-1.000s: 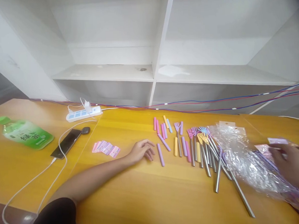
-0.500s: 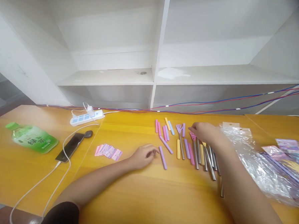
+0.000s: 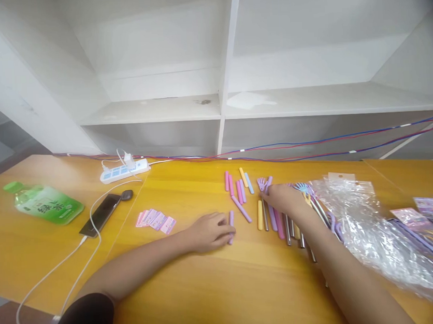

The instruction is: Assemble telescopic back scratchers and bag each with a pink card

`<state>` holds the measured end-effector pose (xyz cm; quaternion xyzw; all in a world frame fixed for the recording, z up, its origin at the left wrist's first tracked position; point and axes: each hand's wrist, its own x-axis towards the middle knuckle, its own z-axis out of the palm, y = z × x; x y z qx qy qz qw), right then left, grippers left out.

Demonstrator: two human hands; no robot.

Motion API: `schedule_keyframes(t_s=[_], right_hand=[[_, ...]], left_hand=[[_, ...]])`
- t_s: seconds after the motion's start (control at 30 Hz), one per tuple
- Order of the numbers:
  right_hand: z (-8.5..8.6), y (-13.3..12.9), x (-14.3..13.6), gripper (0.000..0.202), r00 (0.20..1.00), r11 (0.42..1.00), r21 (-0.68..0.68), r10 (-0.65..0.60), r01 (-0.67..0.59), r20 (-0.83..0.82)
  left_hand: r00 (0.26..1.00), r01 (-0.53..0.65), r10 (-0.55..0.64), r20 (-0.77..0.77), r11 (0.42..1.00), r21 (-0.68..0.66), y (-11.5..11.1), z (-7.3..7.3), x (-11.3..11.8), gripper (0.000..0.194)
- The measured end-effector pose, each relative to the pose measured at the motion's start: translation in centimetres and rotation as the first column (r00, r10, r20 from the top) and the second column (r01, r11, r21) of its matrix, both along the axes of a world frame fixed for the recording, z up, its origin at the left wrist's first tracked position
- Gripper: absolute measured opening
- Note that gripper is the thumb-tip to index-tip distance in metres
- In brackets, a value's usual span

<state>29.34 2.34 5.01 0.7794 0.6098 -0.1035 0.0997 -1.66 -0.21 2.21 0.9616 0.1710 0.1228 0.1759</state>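
My left hand [image 3: 213,232] rests on the table with its fingers closed on a purple tube-like sleeve [image 3: 231,220]. Over the row of parts, my right hand [image 3: 282,197] has its fingertips at the neck of a back scratcher with a purple hand-shaped head [image 3: 261,183]; they look closed on it, though partly hidden. A purple sleeve leans right beside that head. Yellow [image 3: 260,215], purple and pink sleeves lie below the hand, among metal rods [image 3: 288,231]. A blue scratcher head [image 3: 302,187] shows past my right wrist. My forearm covers part of the row.
Several coloured sleeves [image 3: 239,192] lie between my hands, towards the back. Clear plastic bags [image 3: 365,222] and packaged scratchers [image 3: 430,233] are at right. At left are small printed cards [image 3: 156,220], a phone [image 3: 101,215], a green bottle [image 3: 48,202] and a power strip [image 3: 125,171].
My right hand has moved left to the purple-headed scratcher, uncovering the blue head. My left hand has reached the purple sleeve and closed on it, and the sleeve has turned slightly.
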Motion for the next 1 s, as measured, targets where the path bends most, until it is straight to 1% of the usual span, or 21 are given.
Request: schedule_keyframes(t_s=[0.07, 0.13, 0.3, 0.43, 0.5, 0.6, 0.67, 0.73, 0.8, 0.93, 1.0], right_hand=[[-0.4, 0.1, -0.4, 0.053, 1.0, 1.0, 0.014, -0.015, 0.015, 0.006], [-0.7, 0.2, -0.6, 0.055, 1.0, 0.999, 0.024, -0.028, 0.027, 0.011], [-1.2, 0.3, -0.7, 0.05, 0.999, 0.998, 0.045, -0.037, 0.037, 0.004], [-1.2, 0.3, -0.6, 0.05, 0.999, 0.998, 0.05, -0.042, 0.042, -0.005], [-1.2, 0.4, -0.7, 0.05, 0.999, 0.998, 0.052, -0.041, 0.041, -0.009], [-1.2, 0.4, -1.1, 0.051, 0.999, 0.998, 0.052, -0.044, 0.045, -0.013], [-1.0, 0.3, -1.3, 0.049, 0.999, 0.997, 0.051, -0.048, 0.049, -0.016], [-0.7, 0.2, -1.4, 0.047, 0.999, 0.997, 0.054, -0.049, 0.05, -0.019], [-0.2, -0.1, -1.5, 0.045, 0.999, 0.997, 0.06, -0.048, 0.049, -0.022], [1.3, -0.6, -1.7, 0.043, 0.998, 0.996, 0.064, -0.053, 0.055, -0.033], [2.1, -0.9, -1.8, 0.041, 0.997, 0.996, 0.063, -0.055, 0.058, -0.047]], left_hand=[[1.0, -0.031, 0.031, 0.002, 0.999, 0.026, 0.1, -0.3, 0.0, 0.026], [0.996, -0.088, 0.087, 0.029, 0.996, 0.027, 0.1, -0.7, 0.1, 0.025], [0.956, -0.247, 0.256, 0.143, 0.966, -0.073, 0.5, -1.4, 0.2, 0.015], [0.922, -0.351, 0.364, 0.133, 0.93, -0.11, 0.7, -1.6, 0.3, 0.025], [0.905, -0.391, 0.405, 0.127, 0.912, -0.127, 0.8, -1.8, 0.3, 0.023], [0.883, -0.429, 0.452, 0.128, 0.887, -0.174, 1.0, -2.3, 0.2, 0.027], [0.877, -0.439, 0.466, 0.12, 0.877, -0.196, 1.0, -2.4, 0.1, 0.031], [0.875, -0.444, 0.471, 0.115, 0.873, -0.201, 1.0, -2.0, 0.0, 0.033], [0.874, -0.446, 0.472, 0.12, 0.874, -0.193, 1.0, -1.4, -0.1, 0.034], [0.89, -0.421, 0.438, 0.127, 0.896, -0.141, 1.2, 0.2, -0.4, 0.035], [0.898, -0.404, 0.421, 0.131, 0.905, -0.136, 1.2, 0.8, -0.7, 0.037]])
